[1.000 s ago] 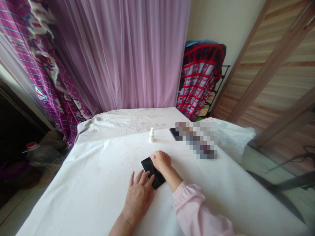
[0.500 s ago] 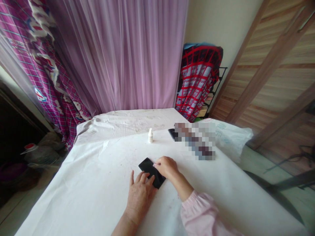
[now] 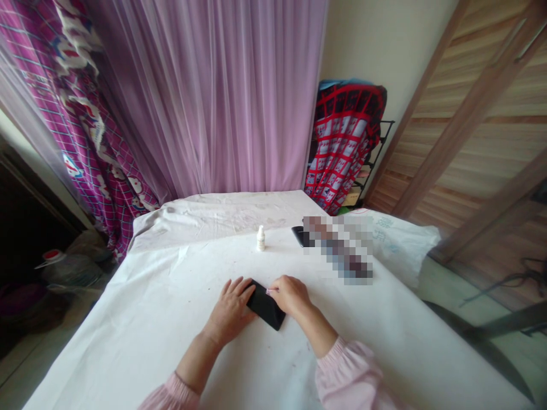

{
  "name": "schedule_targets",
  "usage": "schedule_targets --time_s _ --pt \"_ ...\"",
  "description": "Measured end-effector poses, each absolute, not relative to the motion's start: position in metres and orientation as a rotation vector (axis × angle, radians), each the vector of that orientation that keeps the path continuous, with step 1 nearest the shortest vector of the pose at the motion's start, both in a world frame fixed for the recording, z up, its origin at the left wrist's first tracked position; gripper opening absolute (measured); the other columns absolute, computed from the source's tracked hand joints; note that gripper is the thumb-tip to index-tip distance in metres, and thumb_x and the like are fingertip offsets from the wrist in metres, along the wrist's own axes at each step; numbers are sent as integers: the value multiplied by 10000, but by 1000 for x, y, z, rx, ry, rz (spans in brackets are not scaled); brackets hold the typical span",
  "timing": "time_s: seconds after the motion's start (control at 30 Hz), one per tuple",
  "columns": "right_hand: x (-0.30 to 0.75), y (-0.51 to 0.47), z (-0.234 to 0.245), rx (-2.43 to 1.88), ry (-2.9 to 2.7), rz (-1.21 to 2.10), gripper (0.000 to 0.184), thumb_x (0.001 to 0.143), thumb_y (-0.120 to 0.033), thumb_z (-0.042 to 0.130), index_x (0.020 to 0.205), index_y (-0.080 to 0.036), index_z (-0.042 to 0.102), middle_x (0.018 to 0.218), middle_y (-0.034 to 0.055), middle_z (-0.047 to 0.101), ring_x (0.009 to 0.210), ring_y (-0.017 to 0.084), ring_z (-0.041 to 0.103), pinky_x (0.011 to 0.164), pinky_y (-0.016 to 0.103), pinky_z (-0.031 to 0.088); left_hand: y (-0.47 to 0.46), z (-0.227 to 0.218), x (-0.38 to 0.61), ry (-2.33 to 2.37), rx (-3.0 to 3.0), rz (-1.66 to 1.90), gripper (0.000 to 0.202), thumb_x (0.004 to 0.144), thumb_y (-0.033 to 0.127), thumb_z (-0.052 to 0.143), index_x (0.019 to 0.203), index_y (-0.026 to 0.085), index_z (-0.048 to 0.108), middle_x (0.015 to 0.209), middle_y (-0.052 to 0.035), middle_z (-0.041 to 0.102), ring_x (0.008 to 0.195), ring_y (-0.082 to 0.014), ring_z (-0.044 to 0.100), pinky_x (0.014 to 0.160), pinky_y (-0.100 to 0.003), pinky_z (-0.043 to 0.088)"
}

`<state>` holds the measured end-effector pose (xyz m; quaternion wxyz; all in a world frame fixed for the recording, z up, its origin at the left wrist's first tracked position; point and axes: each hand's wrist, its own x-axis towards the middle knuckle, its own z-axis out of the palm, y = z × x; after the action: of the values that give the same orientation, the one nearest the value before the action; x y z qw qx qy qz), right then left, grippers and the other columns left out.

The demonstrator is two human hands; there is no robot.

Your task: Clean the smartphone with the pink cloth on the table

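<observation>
A black smartphone [image 3: 265, 307] lies slantwise, dark glossy face up, on the white-covered table [image 3: 154, 319]. My left hand [image 3: 231, 310] lies against its left edge with fingers stretched out and thumb touching the phone's upper left. Over the phone's right side, my right hand [image 3: 292, 296] is closed in a pinch. A small pinkish-white piece [image 3: 269, 291] sticks out from its fingertips, close to the screen; its kind is too small to make out. Beyond the phone stands a small white dropper-type bottle [image 3: 261, 239], upright.
A black object [image 3: 300, 236] lies farther back, beside a pixelated patch that hides what is there. At the table's right edge is a whitish plastic bag [image 3: 401, 242]. Purple curtains [image 3: 239, 102] hang behind the table; a wooden cabinet [image 3: 461, 125] stands at right.
My left hand has moved off the lower screen, up and left to the phone's left edge. The phone's lower part now shows. My right hand stays pinched near the same spot.
</observation>
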<state>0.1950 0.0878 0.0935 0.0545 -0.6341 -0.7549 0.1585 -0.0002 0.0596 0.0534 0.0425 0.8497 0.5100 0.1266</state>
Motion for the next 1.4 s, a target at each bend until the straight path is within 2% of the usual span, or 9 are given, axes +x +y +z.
schedule_targets --time_s 0.1,0.2,0.4,0.53,0.8,1.0,1.17,1.3,1.4 --pt "194 89 92 -1914 -2311 447 176 884 -373 614 921 -341 783 982 31 762 935 181 692 740 231 460 77 63 -5 1486 2537 194 701 740 403 725 1385 281 479 1475 -92 477 1400 -342 356 1148 -591 219" --pt "193 91 89 -1884 -2335 417 186 894 -384 603 917 -341 783 978 27 761 927 177 690 746 229 459 87 69 -2 1478 2509 149 753 685 446 757 1370 277 492 1422 -93 534 1358 -333 420 1152 -585 197" --pt "187 98 87 -1849 -2351 373 189 902 -350 598 927 -319 782 985 39 747 946 176 671 784 234 454 79 66 9 1622 2460 214 722 639 541 773 1265 247 564 1276 -120 599 1215 -318 536 1137 -552 235" --pt "184 101 87 -1833 -2345 356 184 899 -326 602 928 -300 782 998 52 734 975 189 653 816 246 448 65 59 17 1800 2386 313 688 634 603 762 1181 220 598 1178 -124 623 1154 -336 549 1124 -592 206" --pt "203 105 90 -1896 -2316 411 169 880 -338 625 951 -331 778 1033 32 739 996 180 657 803 229 443 52 43 25 1960 2346 549 654 669 634 720 1142 198 602 1130 -121 632 1132 -327 550 1123 -619 160" --pt "224 107 97 -1972 -2269 513 172 862 -346 625 939 -345 779 994 -2 763 945 163 686 711 206 443 46 42 28 2012 2339 579 654 668 627 736 1141 195 606 1105 -123 637 1097 -334 564 1106 -640 180" --pt "230 109 96 -1973 -2260 563 184 873 -349 611 957 -345 774 1006 -19 762 947 151 687 698 202 433 40 43 34 2082 2355 616 607 698 613 720 1132 202 614 1072 -112 649 1062 -333 574 1104 -631 206" --pt "229 109 96 -1964 -2263 556 192 878 -328 598 947 -337 777 1020 -9 759 959 155 684 702 207 428 41 35 27 2050 2307 610 637 719 590 710 1208 198 590 1139 -124 640 1087 -336 570 1089 -616 262" --pt "229 108 97 -1957 -2274 548 188 872 -328 603 939 -339 778 1011 -10 760 958 155 682 702 206 427 43 23 10 1866 2373 658 675 749 555 693 1297 194 537 1214 -137 625 1136 -332 564 1063 -568 344"
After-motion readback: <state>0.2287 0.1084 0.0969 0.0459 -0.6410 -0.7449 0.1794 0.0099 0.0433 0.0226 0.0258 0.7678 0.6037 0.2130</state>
